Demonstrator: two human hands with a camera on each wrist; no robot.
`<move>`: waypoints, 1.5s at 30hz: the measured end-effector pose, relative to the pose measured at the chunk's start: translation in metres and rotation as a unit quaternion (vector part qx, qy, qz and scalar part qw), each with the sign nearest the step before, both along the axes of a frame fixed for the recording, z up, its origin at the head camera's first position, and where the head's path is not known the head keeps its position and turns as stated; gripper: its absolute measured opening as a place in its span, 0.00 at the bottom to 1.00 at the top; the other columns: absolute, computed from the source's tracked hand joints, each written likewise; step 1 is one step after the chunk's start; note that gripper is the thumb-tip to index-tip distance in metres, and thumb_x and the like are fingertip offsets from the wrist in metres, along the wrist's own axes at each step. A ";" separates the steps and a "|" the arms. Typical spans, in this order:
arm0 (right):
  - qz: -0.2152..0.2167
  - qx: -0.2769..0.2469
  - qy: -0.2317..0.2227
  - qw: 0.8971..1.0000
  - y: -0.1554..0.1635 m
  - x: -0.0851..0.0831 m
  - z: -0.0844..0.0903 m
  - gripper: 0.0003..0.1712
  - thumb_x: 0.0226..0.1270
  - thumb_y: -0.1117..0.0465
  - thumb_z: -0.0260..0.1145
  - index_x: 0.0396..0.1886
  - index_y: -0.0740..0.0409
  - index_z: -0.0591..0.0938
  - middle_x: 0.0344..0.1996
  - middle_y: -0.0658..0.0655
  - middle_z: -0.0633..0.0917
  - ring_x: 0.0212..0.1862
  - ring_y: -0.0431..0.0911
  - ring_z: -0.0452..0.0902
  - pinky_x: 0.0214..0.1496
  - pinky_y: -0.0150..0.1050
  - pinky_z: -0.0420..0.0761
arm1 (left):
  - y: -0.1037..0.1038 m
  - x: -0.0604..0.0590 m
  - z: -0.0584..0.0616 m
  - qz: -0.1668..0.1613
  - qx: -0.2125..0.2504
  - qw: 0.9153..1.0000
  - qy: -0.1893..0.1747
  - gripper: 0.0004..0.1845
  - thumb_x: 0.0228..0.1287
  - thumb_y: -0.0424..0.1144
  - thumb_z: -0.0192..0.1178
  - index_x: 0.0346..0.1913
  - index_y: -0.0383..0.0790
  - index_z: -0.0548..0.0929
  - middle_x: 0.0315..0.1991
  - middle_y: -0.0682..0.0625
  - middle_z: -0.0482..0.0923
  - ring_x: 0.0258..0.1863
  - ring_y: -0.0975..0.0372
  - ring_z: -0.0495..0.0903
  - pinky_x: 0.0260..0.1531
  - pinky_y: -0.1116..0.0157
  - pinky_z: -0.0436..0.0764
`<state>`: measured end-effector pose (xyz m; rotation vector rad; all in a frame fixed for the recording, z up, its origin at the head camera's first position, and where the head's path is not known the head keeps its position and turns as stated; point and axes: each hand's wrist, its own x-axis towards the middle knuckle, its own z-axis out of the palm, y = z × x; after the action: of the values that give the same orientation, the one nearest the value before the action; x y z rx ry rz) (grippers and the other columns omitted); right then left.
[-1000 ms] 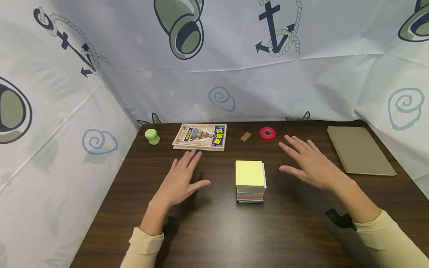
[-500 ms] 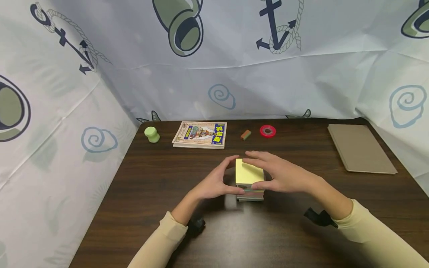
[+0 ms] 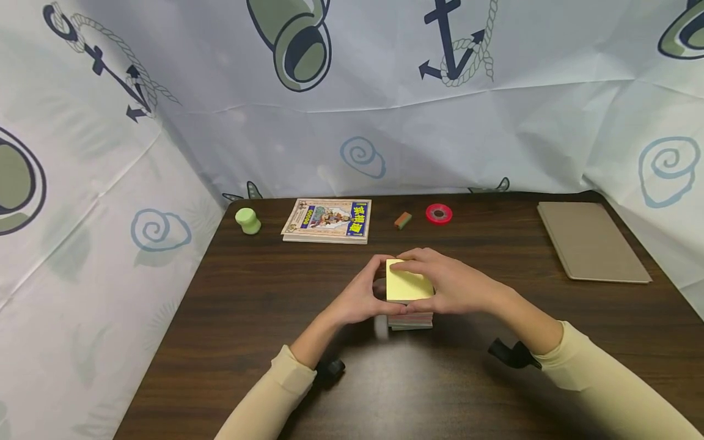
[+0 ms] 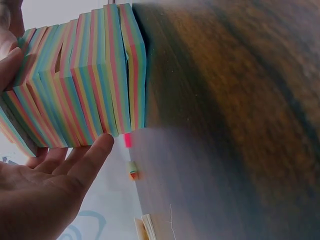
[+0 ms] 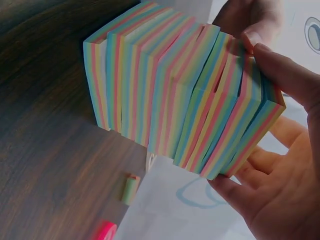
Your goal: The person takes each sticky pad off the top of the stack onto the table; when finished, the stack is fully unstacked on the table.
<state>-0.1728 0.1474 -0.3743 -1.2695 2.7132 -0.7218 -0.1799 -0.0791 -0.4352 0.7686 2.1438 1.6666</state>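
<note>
A tall stack of sticky note pads (image 3: 407,288), yellow on top with striped pink, yellow, green and blue edges, stands on the dark wooden table. My left hand (image 3: 360,298) grips its left side, thumb across the near face. From the right, my right hand (image 3: 459,284) holds the upper part, with the two thumb tips meeting in front. In the left wrist view the fingers of the left hand (image 4: 45,187) lie along the side of the stack. The right wrist view shows the layered pads (image 5: 172,95) slightly uneven, with the right hand (image 5: 280,195) around the top end.
Along the back of the table (image 3: 247,269) are a light green knob-shaped object (image 3: 248,221), illustrated booklets (image 3: 328,221), a small orange-and-green block (image 3: 403,220) and a red ring (image 3: 439,214). Grey-brown boards (image 3: 593,241) lie at right. A patterned cloth (image 3: 308,146) hangs behind.
Both hands have come inward from either side and closed around the stack, thumbs now meeting at its near face. The stack and other objects stay in place.
</note>
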 end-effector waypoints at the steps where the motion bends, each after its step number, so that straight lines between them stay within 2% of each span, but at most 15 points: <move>1: -0.001 -0.002 -0.001 1.000 0.000 0.000 0.001 0.39 0.56 0.45 0.75 0.66 0.50 0.76 0.64 0.50 0.72 0.62 0.43 0.67 0.55 0.44 0.75 | 0.000 0.000 0.000 0.001 0.002 1.000 0.000 0.45 0.48 0.33 0.77 0.66 0.47 0.61 0.61 0.50 0.67 0.56 0.56 0.75 0.50 0.52 0.78; 10: -0.020 -0.041 -0.009 0.999 0.013 -0.004 0.011 0.37 0.52 0.51 0.78 0.63 0.48 0.78 0.61 0.48 0.74 0.57 0.44 0.70 0.49 0.44 0.76 | 0.002 0.000 -0.001 0.009 0.002 1.000 -0.012 0.46 0.46 0.30 0.77 0.67 0.44 0.62 0.58 0.48 0.70 0.57 0.57 0.73 0.51 0.56 0.78; 15: -0.073 -0.077 -0.028 0.994 0.038 -0.022 0.015 0.38 0.51 0.51 0.79 0.63 0.48 0.77 0.62 0.52 0.74 0.56 0.47 0.70 0.49 0.48 0.74 | 0.002 -0.001 -0.001 0.015 -0.002 1.000 -0.002 0.46 0.45 0.29 0.78 0.67 0.39 0.63 0.58 0.48 0.71 0.58 0.58 0.73 0.52 0.56 0.77; 19: -0.134 -0.092 -0.052 0.985 0.058 -0.046 -0.003 0.38 0.53 0.50 0.78 0.64 0.50 0.76 0.60 0.55 0.75 0.51 0.50 0.70 0.48 0.51 0.73 | 0.002 -0.002 -0.001 0.020 -0.011 1.000 0.009 0.47 0.44 0.30 0.78 0.68 0.38 0.63 0.57 0.48 0.72 0.59 0.57 0.72 0.54 0.56 0.76; 23: -0.169 -0.066 -0.061 0.981 0.067 -0.069 -0.037 0.38 0.54 0.50 0.77 0.64 0.52 0.76 0.56 0.58 0.77 0.45 0.51 0.70 0.45 0.48 0.72 | 0.003 -0.001 -0.001 0.024 -0.018 0.999 0.015 0.46 0.44 0.31 0.78 0.67 0.39 0.64 0.56 0.48 0.72 0.59 0.57 0.72 0.54 0.57 0.76; 27: -0.156 -0.020 -0.057 0.986 0.067 -0.083 -0.067 0.38 0.52 0.51 0.77 0.63 0.56 0.77 0.58 0.61 0.77 0.52 0.53 0.72 0.52 0.50 0.71 | 0.003 -0.002 -0.001 0.022 -0.017 1.000 0.014 0.47 0.44 0.30 0.79 0.68 0.37 0.63 0.57 0.49 0.72 0.60 0.57 0.72 0.53 0.58 0.77; 31: -0.144 0.005 -0.051 0.988 0.063 -0.086 -0.081 0.37 0.52 0.51 0.77 0.62 0.56 0.78 0.60 0.63 0.76 0.61 0.56 0.70 0.61 0.58 0.68 | 0.003 -0.002 -0.001 0.015 -0.020 1.000 0.017 0.47 0.44 0.31 0.79 0.67 0.39 0.63 0.58 0.48 0.71 0.60 0.57 0.71 0.54 0.57 0.76; 40: -0.139 0.039 -0.062 0.988 0.063 -0.082 -0.083 0.37 0.56 0.48 0.75 0.65 0.55 0.76 0.65 0.64 0.70 0.65 0.59 0.62 0.62 0.61 0.67 | 0.002 0.001 0.000 0.016 -0.035 0.999 0.020 0.46 0.45 0.33 0.78 0.67 0.40 0.63 0.58 0.48 0.71 0.61 0.53 0.70 0.54 0.55 0.76; 45: -0.119 0.028 -0.048 0.991 0.065 -0.081 -0.073 0.36 0.61 0.46 0.72 0.65 0.59 0.76 0.67 0.68 0.68 0.66 0.62 0.60 0.62 0.63 0.66 | 0.002 -0.001 0.000 0.014 -0.036 0.999 0.022 0.46 0.46 0.34 0.78 0.67 0.41 0.63 0.58 0.48 0.72 0.61 0.54 0.71 0.54 0.53 0.76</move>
<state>-0.2542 0.2122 -0.4471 -0.8837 2.8128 -0.6998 -0.1809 -0.0772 -0.4352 0.7640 2.2401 1.5917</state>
